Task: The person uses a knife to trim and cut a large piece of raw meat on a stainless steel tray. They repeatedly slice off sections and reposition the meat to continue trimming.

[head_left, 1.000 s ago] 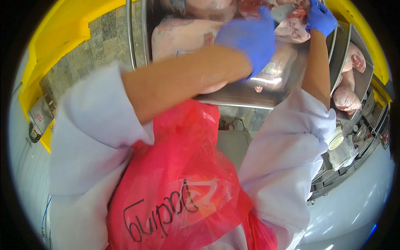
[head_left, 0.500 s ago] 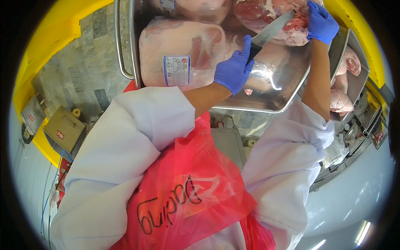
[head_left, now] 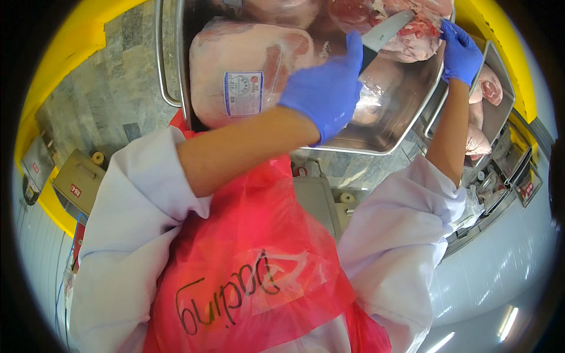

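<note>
Knife (head_left: 385,30) in the left hand (head_left: 326,94), fingers wrapped round the handle — blade slanting up-right toward the raw meat (head_left: 412,29), which the right hand (head_left: 460,53) pinches in the steel tray (head_left: 376,138).

A meat-processing room: steel trays (head_left: 376,138) of raw meat cuts (head_left: 235,65), tiled floor (head_left: 106,100).
</note>
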Tool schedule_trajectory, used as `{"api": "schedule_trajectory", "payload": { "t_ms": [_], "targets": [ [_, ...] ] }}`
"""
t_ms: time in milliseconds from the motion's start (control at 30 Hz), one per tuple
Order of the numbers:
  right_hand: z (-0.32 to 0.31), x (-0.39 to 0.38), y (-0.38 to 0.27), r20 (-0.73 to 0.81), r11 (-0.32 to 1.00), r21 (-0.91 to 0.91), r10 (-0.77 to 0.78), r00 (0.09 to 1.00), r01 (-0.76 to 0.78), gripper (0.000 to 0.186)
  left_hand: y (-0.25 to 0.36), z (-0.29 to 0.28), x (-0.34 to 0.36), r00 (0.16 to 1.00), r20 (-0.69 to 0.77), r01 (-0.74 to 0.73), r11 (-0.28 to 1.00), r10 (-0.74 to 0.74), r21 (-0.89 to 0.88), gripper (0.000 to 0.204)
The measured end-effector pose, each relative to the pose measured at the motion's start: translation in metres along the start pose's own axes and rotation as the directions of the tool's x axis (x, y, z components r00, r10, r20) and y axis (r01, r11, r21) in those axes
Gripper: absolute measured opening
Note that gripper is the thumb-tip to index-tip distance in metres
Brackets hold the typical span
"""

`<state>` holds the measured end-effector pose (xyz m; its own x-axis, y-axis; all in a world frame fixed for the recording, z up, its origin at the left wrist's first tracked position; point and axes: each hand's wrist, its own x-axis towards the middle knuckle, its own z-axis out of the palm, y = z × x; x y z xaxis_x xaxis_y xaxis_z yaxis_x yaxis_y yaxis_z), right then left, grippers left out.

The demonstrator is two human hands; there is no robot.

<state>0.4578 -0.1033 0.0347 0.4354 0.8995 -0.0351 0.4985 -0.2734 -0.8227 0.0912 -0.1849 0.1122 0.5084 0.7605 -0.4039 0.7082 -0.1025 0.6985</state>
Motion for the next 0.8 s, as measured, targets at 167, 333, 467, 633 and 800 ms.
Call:
{"api": "schedule_trajectory", "payload": {
  "t_ms": [167, 333, 467, 633, 800],
  "targets": [
    [0.002, -0.011, -0.014, -0.017, 0.882, -0.471, -0.028, 0.999, 0.017, 0.06, 0.001, -0.046, 0.013, 0.986, 0.166, -0.043, 0.995, 0.027, 0.094, 0.077],
    [0.032, 0.001, -0.068, 0.224, 0.75, -0.66, 0.146, 0.964, 0.04, 0.064, 0.004, -0.046, 0.011, 0.978, 0.206, -0.022, 0.997, 0.006, 0.076, 0.076],
    [0.059, 0.012, -0.11, 0.309, 0.384, -0.889, 0.096, 0.946, 0.251, 0.035, -0.002, -0.046, 0.012, 0.978, 0.207, -0.048, 0.998, 0.041, 0.03, 0.077],
    [0.053, 0.074, -0.036, 0.609, 0.121, -0.793, 0.196, 0.768, 0.598, 0.039, -0.011, -0.056, 0.012, 0.982, 0.172, -0.075, 0.997, 0.071, 0.017, 0.078],
    [-0.002, 0.121, 0.081, 0.746, 0.453, -0.63, 0.127, 0.654, 0.63, 0.039, -0.01, -0.05, 0.012, 0.989, 0.129, -0.084, 0.992, 0.071, 0.092, 0.077]
  ]
}}
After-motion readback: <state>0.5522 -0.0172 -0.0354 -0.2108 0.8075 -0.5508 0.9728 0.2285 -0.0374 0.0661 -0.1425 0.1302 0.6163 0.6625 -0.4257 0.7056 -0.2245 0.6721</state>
